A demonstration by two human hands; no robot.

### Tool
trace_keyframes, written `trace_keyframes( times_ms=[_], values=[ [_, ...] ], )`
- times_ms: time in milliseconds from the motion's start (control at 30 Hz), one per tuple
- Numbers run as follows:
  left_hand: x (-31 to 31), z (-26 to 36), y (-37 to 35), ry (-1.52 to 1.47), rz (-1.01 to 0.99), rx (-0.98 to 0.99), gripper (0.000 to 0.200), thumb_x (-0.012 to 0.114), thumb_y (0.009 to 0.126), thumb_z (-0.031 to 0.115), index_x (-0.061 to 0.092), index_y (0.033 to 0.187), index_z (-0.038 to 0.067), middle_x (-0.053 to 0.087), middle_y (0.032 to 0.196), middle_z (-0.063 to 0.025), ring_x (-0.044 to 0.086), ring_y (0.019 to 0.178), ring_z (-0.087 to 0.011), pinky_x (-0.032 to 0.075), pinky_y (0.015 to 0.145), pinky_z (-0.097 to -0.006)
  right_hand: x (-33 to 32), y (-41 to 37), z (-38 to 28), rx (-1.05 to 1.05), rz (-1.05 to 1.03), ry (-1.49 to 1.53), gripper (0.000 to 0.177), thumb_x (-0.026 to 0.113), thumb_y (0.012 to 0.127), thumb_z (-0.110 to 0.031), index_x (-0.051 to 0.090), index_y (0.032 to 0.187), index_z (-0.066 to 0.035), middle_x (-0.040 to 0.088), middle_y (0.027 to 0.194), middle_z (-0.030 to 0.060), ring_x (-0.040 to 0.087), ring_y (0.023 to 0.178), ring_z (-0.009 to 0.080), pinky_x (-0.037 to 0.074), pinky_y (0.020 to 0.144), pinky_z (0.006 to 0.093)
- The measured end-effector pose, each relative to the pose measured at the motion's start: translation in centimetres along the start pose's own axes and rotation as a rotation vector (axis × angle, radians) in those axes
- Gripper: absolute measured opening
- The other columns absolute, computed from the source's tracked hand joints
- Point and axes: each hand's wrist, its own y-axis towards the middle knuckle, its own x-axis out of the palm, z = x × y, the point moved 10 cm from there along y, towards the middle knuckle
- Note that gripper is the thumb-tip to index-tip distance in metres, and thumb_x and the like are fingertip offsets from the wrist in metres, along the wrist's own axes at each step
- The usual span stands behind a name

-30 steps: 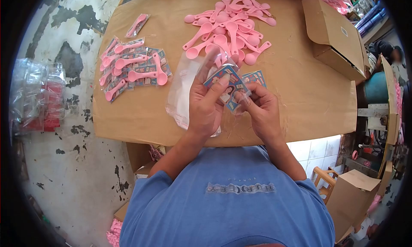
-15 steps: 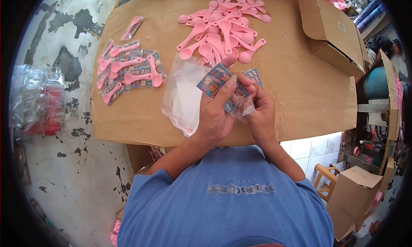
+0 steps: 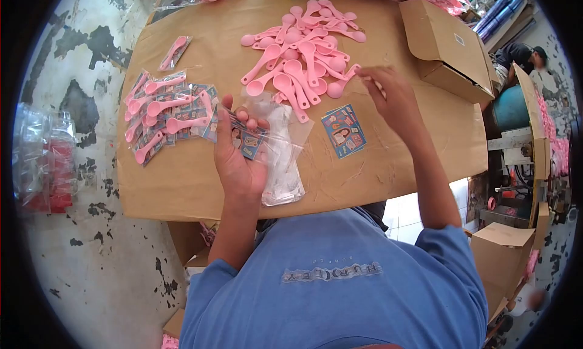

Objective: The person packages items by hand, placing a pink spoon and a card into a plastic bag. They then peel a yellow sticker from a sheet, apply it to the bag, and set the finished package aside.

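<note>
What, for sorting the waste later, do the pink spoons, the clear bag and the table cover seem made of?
The pink spoons: likely moulded plastic, smooth with a faint sheen, one even colour. The clear bag in the left hand: thin plastic film, see-through, glossy, crinkled. The table cover: brown kraft paper or thin cardboard, matt, creased.

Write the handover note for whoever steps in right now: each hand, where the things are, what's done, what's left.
Left hand: grip shut on a clear bag, with a printed card apparently inside and no spoon in it yet.
Right hand: at the edge of the loose pink spoons; blurred, grip unclear.
Spare cards lie on the table, empty bags by the left hand.
Done: packed bags piled at left.
Left: many spoons unbagged.
</note>
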Motion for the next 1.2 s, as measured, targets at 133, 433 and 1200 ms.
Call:
trace_keyframes(
  times_ms=[133,433,1200],
  values=[
    [0.2,-0.4,-0.8,0.007,-0.064,-0.027,0.037,0.061,0.108,0.030,0.054,0.137,0.008,0.062,0.093,-0.0011,0.062,0.084,-0.0116,0.055,0.089,-0.0348,2.7,1.8,2.6,-0.161,-0.161,-0.164,0.020,0.066,0.093,-0.011,0.074,0.110,-0.006,0.073,0.107,0.0095,0.063,0.109,0.0297,0.050,0.095,0.0417],
    [-3.5,2.5,-0.2,0.056,-0.005,0.113,0.037,0.061,0.107,0.031,0.057,0.135,0.007,0.065,0.100,-0.0037,0.063,0.088,-0.0140,0.054,0.095,-0.0384,-1.9,-3.5,2.7,0.019,-0.146,-0.156,0.016,0.069,0.095,-0.011,0.073,0.109,-0.006,0.071,0.102,0.0098,0.066,0.092,0.0245,0.053,0.082,0.0372],
    [4.5,-5.2,-1.1,0.133,-0.182,-0.045,0.058,0.052,0.108,0.050,0.045,0.145,0.006,0.064,0.105,-0.0063,0.067,0.097,-0.0195,0.055,0.104,-0.0473,4.9,-9.5,-6.7,0.496,-0.204,1.312,0.025,0.071,0.099,-0.007,0.061,0.121,-0.001,0.069,0.104,0.0036,0.065,0.090,0.0083,0.053,0.078,0.0241]
  ],
)
